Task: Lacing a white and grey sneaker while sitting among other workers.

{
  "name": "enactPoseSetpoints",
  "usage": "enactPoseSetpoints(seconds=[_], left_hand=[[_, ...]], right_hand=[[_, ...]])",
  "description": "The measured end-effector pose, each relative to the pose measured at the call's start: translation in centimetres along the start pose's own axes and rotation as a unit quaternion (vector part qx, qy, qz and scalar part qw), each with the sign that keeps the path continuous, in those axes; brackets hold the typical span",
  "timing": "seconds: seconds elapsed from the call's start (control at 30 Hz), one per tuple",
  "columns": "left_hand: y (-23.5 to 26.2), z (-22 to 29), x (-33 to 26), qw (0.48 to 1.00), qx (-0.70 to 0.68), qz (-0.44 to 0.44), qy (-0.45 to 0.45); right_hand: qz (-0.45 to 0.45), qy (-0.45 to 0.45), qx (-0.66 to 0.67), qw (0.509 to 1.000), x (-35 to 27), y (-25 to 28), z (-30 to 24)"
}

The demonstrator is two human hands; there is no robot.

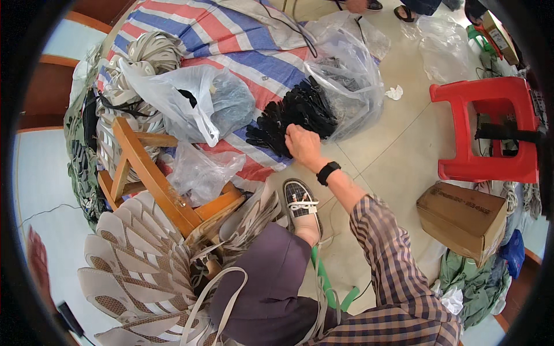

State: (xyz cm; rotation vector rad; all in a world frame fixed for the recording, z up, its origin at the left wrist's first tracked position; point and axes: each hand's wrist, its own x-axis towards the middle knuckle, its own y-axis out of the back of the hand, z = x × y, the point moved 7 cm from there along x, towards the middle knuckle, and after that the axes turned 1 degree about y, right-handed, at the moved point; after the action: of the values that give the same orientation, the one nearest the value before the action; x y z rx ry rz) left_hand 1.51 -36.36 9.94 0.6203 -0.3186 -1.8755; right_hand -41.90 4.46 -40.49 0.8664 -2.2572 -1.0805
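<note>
My right hand, with a black watch on its wrist, reaches forward to a pile of black, strip-like pieces. Its fingers are closed at the near edge of the pile, pinching one of the black pieces; the fingertips are partly hidden. The pile spills from a clear plastic bag onto a striped sheet. At the far left rim my left hand is stretched out, fingers extended, holding nothing visible. Closest to it are beige mesh shoe uppers, stacked overlapping beside my leg.
A wooden stool or frame lies among the uppers. White bags rest on the red-white-blue sheet. To the right are a red plastic stool, a cardboard box and green cloth. Another person's foot shows at the top.
</note>
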Motion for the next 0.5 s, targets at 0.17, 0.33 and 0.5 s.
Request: enactPoseSetpoints(seconds=[0.17, 0.33, 0.5], left_hand=[[3.9, -12.7, -5.5, 0.993, -0.049, -0.085, 0.066], [7.1, -23.1, -12.2, 0.976, -0.129, -0.01, 0.176], [6.1, -27.7, -16.3, 0.968, -0.107, 0.002, 0.227]], right_hand=[[-0.054, -0.008, -0.067, 0.996, 0.9, -0.2, 3.3], [-0.008, -0.033, 0.007, 0.999, 0.5, 1.2, 2.3], [0.062, -0.146, 0.104, 0.982, -0.3, 2.6, 5.4]])
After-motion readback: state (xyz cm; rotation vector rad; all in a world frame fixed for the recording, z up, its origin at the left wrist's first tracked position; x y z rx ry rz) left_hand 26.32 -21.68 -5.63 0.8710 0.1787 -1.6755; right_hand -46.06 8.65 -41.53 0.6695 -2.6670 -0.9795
